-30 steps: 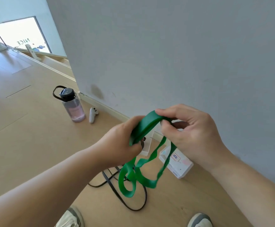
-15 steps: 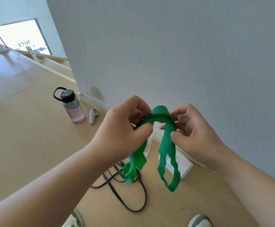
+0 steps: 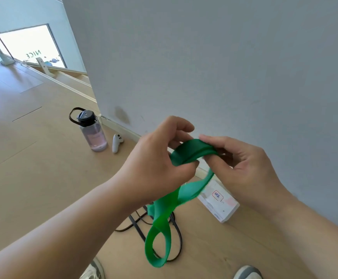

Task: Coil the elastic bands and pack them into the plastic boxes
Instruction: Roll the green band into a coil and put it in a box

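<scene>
A flat green elastic band (image 3: 192,151) is held up in front of the wall between both hands. My left hand (image 3: 156,164) grips its folded upper part with thumb and curled fingers. My right hand (image 3: 242,168) pinches the same fold from the right. The rest of the band hangs down in a twisted loop (image 3: 158,238). On the floor beneath lies a thin black elastic band (image 3: 138,228), partly hidden by my left arm. A white plastic box (image 3: 220,204) with a red-and-blue label lies on the floor by the wall, partly behind the green band.
A clear water bottle (image 3: 92,135) with a black lid stands on the wooden floor near the wall corner, a white controller (image 3: 116,142) beside it. The grey wall (image 3: 224,67) is close ahead. My two shoes (image 3: 247,272) show at the bottom edge.
The hanging green band has drawn together from two separate loops into one twisted loop on the left. Both hands have shifted slightly and keep hold of the fold at the top.
</scene>
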